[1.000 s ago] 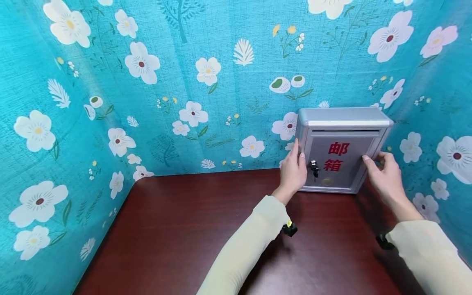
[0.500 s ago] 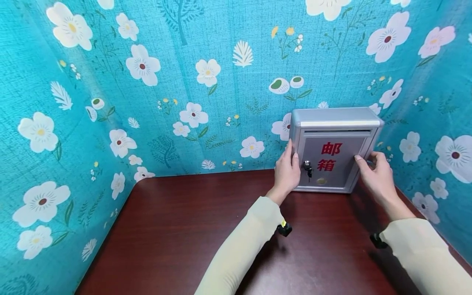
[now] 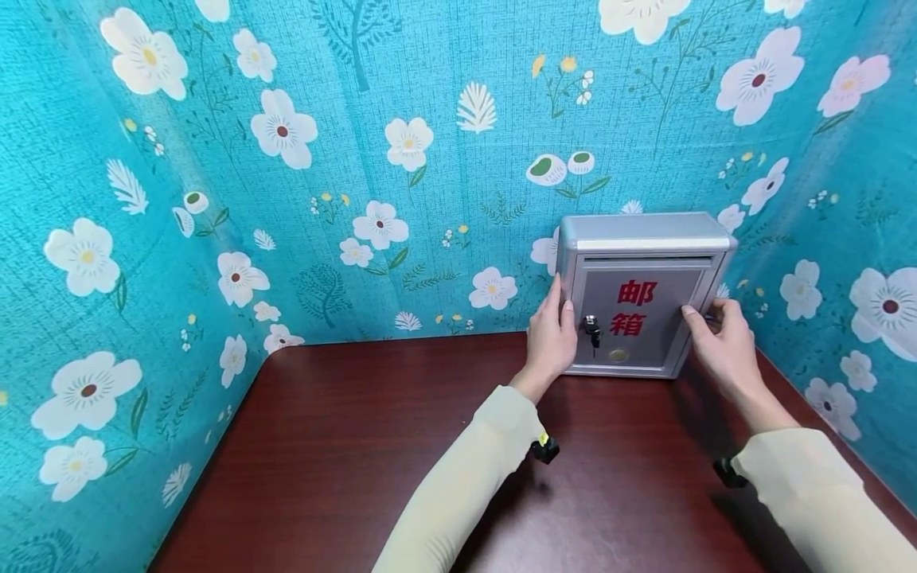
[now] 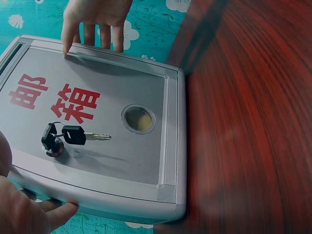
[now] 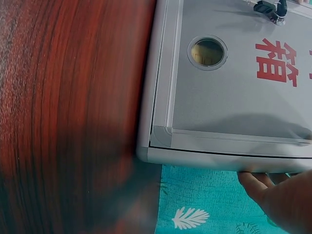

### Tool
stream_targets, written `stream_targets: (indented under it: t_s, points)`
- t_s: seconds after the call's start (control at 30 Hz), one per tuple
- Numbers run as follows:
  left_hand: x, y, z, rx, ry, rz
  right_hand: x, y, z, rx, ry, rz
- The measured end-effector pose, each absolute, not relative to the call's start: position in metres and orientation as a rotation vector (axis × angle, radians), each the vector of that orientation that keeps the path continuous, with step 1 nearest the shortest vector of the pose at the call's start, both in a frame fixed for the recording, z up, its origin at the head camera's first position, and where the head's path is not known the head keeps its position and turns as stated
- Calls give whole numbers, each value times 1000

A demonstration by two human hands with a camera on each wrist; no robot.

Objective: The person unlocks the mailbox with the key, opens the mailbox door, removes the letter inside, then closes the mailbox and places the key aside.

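Note:
A silver-grey metal mailbox (image 3: 637,318) with red characters stands upright on the dark red wooden table (image 3: 344,446), near its back edge. Keys (image 3: 593,330) hang from the lock on the door's left side. Below the characters is a small round window (image 4: 138,119). My left hand (image 3: 552,334) holds the mailbox's left side, fingers along the side and thumb by the front edge. On the opposite side, my right hand (image 3: 723,342) grips it with the thumb on the front edge and the fingers bent round the side. Fingertips behind the box are partly hidden.
Blue flowered cloth (image 3: 430,239) hangs behind the table and along both its sides. A narrow slot (image 3: 645,258) runs across the mailbox's upper front. Each wrist carries a small black device, such as the left one (image 3: 546,448).
Both hands have shifted the mailbox a little to the left along the table, keeping their hold on its sides. The head view has moved slightly too.

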State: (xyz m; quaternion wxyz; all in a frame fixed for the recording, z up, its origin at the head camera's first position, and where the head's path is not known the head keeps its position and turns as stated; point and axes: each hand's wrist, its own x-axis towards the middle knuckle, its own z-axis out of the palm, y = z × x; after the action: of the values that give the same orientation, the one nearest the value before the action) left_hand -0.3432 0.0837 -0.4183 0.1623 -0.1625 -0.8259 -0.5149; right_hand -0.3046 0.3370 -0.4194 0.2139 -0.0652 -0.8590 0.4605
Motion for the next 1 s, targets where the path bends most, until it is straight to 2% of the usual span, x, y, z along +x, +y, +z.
stream_targets:
  t_s: [1.0]
  points:
    - [-327, 47, -414, -392, -2352, -1486, -300, 301, -419, -89, -2393, 1289]
